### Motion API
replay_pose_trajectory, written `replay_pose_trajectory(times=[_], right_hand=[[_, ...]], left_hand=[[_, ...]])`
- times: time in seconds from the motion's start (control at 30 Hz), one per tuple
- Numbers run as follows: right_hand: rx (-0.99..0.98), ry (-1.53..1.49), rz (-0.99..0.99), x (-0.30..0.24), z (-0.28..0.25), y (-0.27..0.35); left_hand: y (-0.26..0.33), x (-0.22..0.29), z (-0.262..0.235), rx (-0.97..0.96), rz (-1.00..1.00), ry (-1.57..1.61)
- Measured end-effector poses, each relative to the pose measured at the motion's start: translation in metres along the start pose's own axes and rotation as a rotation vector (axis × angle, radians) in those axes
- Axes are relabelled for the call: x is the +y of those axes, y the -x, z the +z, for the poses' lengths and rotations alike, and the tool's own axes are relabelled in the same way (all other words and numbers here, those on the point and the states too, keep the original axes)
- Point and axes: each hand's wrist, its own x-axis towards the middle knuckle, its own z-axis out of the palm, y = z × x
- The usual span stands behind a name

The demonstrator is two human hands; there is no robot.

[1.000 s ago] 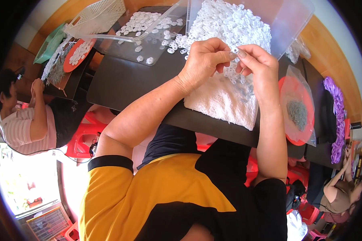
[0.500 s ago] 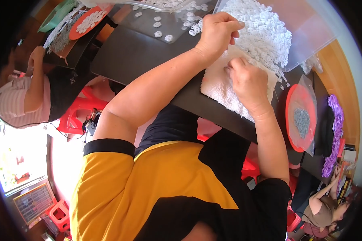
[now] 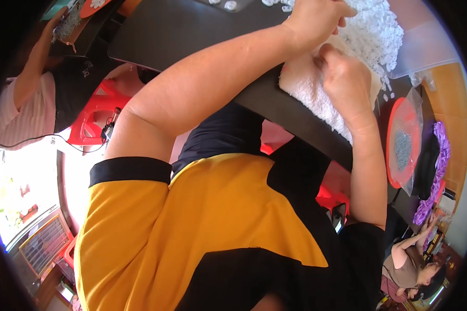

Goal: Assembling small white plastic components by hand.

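Observation:
My left hand [image 3: 316,23] is at the top of the view, over the near side of a heap of small white plastic pieces [image 3: 376,31]. Its fingers are bent and pinched together; whatever sits between them is too small to make out. Below it, my right hand [image 3: 347,85] rests on a folded white towel [image 3: 308,90], with the fingers curled inward and their tips pressed together. What those fingers hold, if anything, is hidden. A few loose white pieces [image 3: 388,97] lie beside the towel on the dark table [image 3: 192,33].
To the right stands a red plate [image 3: 396,122] with a plastic bag and a pile of small grey metal parts [image 3: 402,149]. Beyond it lies a purple ruffled bundle [image 3: 435,171]. One person [image 3: 28,103] works at the far left, another [image 3: 407,259] sits at the lower right.
The whole view has shifted, so the table and both hands appear higher and further right. My hands keep nearly the same closed poses over the heap and towel.

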Motion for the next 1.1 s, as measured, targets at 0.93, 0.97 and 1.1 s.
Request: replay_pose_trajectory(times=[0.93,0.97,1.1], right_hand=[[0.048,-1.133,0.518,0.056,-0.058,0.002],[0.054,-1.140,0.520,0.055,-0.058,0.002],[0.069,-1.160,0.518,0.051,-0.061,0.002]], left_hand=[[0.016,0.008,0.008,-0.443,0.037,-0.225],[0.017,0.005,0.009,-0.415,0.104,-0.292],[0.021,0.006,0.009,-0.397,0.148,-0.300]])
